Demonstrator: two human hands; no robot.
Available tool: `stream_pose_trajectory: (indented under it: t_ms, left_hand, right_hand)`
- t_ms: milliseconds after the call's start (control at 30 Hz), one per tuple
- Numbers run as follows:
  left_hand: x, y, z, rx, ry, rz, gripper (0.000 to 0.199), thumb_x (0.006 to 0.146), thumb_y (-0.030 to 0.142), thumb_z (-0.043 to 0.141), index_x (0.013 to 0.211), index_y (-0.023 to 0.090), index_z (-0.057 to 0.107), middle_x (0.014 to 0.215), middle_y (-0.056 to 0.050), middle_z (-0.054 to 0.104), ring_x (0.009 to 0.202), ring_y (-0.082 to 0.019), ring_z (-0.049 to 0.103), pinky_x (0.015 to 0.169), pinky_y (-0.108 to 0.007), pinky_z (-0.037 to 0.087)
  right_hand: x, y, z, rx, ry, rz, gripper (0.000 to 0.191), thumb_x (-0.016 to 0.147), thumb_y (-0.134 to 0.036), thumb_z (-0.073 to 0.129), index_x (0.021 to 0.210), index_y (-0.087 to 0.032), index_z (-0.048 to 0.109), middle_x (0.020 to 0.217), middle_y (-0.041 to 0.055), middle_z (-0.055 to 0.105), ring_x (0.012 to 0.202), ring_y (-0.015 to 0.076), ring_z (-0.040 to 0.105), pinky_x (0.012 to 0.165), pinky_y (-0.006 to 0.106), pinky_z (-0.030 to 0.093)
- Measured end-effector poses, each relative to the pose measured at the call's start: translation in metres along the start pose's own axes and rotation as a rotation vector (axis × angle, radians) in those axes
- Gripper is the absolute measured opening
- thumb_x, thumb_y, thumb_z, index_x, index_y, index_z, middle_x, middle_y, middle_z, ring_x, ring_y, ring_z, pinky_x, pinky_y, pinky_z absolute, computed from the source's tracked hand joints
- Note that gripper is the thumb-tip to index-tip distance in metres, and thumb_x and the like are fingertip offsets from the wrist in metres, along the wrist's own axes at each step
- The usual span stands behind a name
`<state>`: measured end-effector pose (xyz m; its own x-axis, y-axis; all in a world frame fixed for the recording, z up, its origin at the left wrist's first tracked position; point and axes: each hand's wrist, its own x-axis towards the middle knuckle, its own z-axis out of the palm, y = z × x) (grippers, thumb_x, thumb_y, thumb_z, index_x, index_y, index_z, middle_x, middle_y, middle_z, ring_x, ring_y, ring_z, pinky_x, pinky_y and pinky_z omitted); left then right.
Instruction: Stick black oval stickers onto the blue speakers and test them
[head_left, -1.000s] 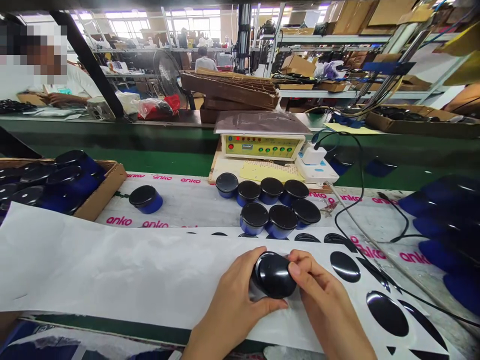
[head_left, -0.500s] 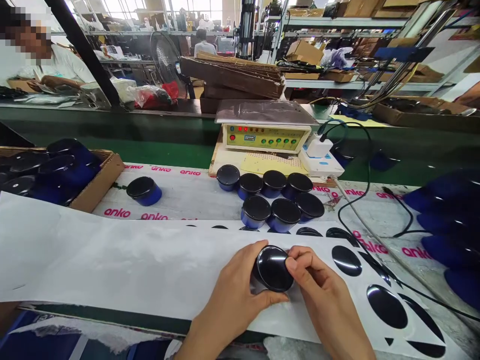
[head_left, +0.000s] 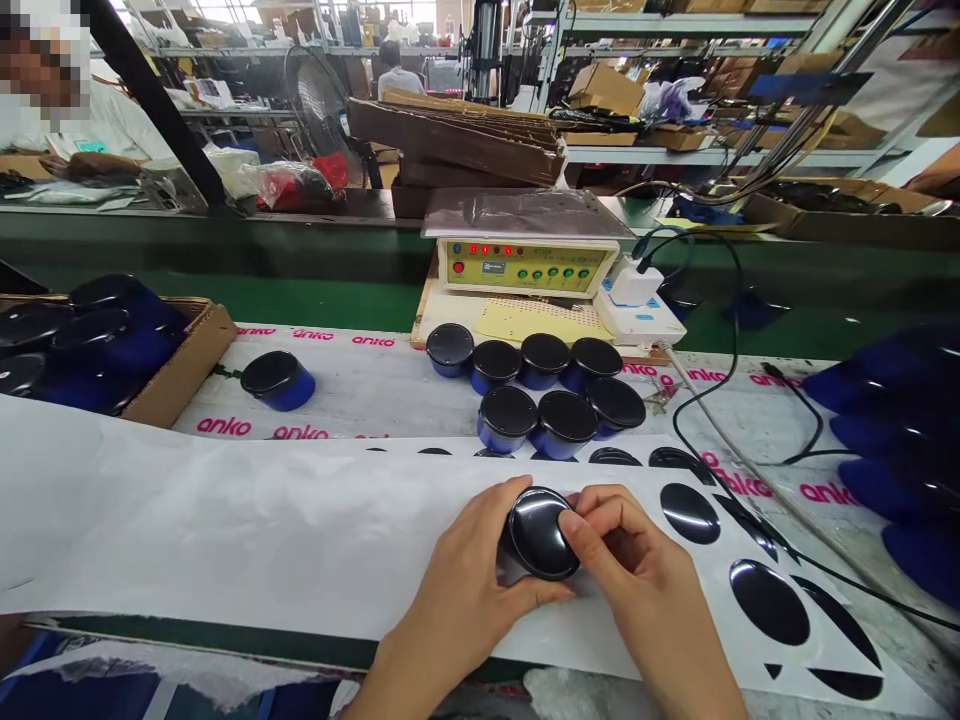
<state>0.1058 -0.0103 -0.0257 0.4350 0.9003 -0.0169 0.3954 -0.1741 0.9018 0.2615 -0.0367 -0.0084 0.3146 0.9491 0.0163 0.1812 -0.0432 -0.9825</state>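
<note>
A round blue cup with a glossy black top (head_left: 537, 538) is held low over a white sheet (head_left: 300, 530). Around its left side and near edge wrap the fingers and thumb of my left hand (head_left: 469, 570). My right hand (head_left: 637, 555) has its thumb pressed on the top's right part, with the fingers curled; whether they pinch anything is hidden. Black glossy discs (head_left: 769, 602) lie on the sheet to the right. Behind the sheet stands a cluster of several black-topped blue cups (head_left: 568, 420).
One more cup (head_left: 278, 380) stands at the left, beside a cardboard box (head_left: 180, 370) of blue parts. A control unit (head_left: 526, 268), a white power socket (head_left: 637, 300) and a black cable (head_left: 739, 330) sit behind. Blue parts (head_left: 900, 450) are stacked at right. A person (head_left: 120, 120) is at far left.
My right thumb has moved slightly left, further onto the black top. My left hand keeps its grip. The whole view has shifted a little.
</note>
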Motion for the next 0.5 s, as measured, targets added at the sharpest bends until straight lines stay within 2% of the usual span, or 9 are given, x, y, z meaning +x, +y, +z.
stream_pose_trajectory:
  t_ms: [300,400,500]
  left_hand:
    - [0.001,0.002,-0.002,0.008,-0.010,-0.005,0.072,0.072,0.038,0.077,0.132,0.031,0.039,0.132,0.000,0.056,0.122,-0.020,0.052,0.104,-0.035,0.043]
    - [0.000,0.003,-0.002,0.038,-0.010,0.008,0.071,0.072,0.038,0.076,0.132,0.028,0.039,0.132,-0.001,0.056,0.122,-0.020,0.052,0.104,-0.035,0.043]
    - [-0.002,0.003,-0.003,0.106,-0.008,0.030,0.074,0.073,0.039,0.076,0.134,0.026,0.037,0.133,-0.003,0.056,0.122,-0.020,0.052,0.104,-0.035,0.043]
  right_hand:
    - [-0.002,-0.001,0.002,-0.059,0.017,-0.045,0.028,0.082,-0.036,0.062,0.062,-0.021,0.050,0.080,0.0021,0.053,0.080,0.0165,0.055,0.069,0.026,0.046]
    - [-0.001,-0.003,-0.001,-0.136,-0.030,-0.068,0.028,0.085,-0.036,0.058,0.064,-0.022,0.047,0.078,0.0008,0.052,0.078,0.0158,0.055,0.067,0.026,0.045]
    - [0.005,-0.008,-0.009,-0.279,-0.144,-0.077,0.030,0.086,-0.040,0.054,0.064,-0.022,0.045,0.073,-0.0006,0.052,0.070,0.0145,0.052,0.064,0.027,0.043]
